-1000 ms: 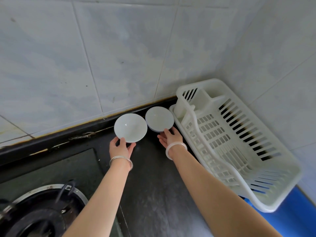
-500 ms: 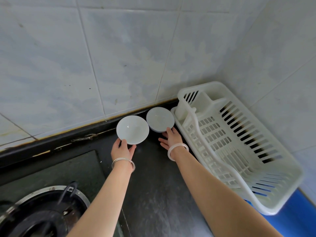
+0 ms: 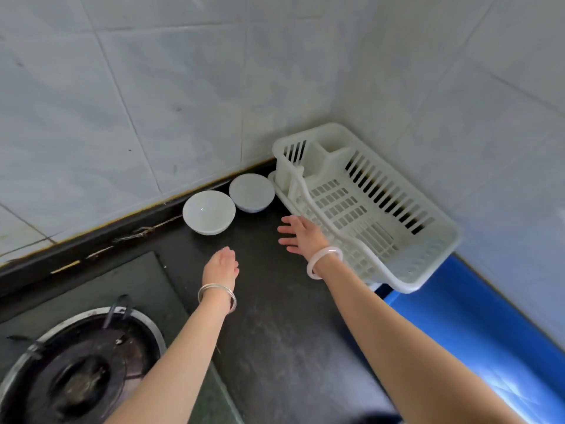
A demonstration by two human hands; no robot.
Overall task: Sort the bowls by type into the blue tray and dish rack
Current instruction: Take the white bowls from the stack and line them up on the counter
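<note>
Two white bowls stand side by side on the dark counter against the tiled wall: the left bowl (image 3: 209, 212) and the right bowl (image 3: 251, 192), which sits close to the dish rack. The white slatted dish rack (image 3: 428, 240) fills the corner and holds nothing I can see. A blue tray (image 3: 477, 328) lies under and in front of the rack at the right. My left hand (image 3: 220, 265) hovers empty a short way in front of the left bowl. My right hand (image 3: 301, 234) is spread open beside the rack's near rim, apart from both bowls.
A gas burner (image 3: 76, 368) set in a dark stove top occupies the lower left. Tiled walls close off the back and right sides. The dark counter (image 3: 275, 332) stretches between the stove and the blue tray.
Both hands have let go of the bowls and pulled back toward me. The bowls now rest on the counter by the wall. The view has shifted, the rack sits further right.
</note>
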